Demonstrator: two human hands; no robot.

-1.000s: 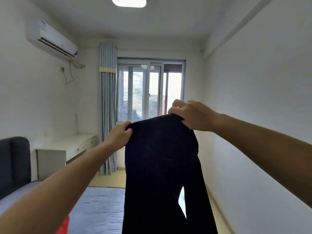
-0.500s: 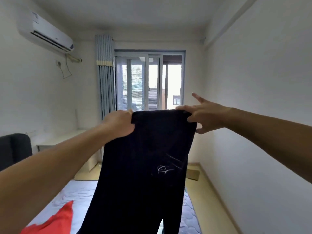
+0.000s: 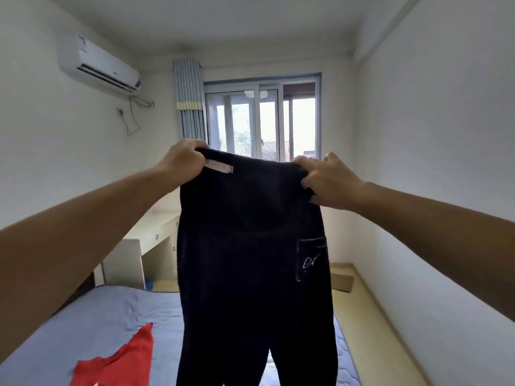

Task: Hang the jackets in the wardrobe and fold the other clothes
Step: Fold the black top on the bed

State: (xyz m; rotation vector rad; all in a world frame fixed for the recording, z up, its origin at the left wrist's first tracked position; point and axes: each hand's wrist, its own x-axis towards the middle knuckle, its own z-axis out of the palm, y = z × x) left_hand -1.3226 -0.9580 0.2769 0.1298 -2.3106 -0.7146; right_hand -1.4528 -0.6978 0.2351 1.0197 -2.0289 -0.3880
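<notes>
Dark navy cloth trousers [image 3: 250, 260] held up by the waistband, spread wide.

Within the last second the waistband has gone from bunched between close hands to stretched flat, its white label [image 3: 218, 166] and stitched pocket [image 3: 310, 257] facing the camera; I judge the trousers squared up for folding. The left hand [image 3: 182, 160] grips one waistband corner and the right hand [image 3: 328, 181] the other, fingers curled into the cloth, hands apart. The legs hang between the arms above the blue quilted bed [image 3: 111, 310], near a red garment [image 3: 119, 360] lying on it.
</notes>
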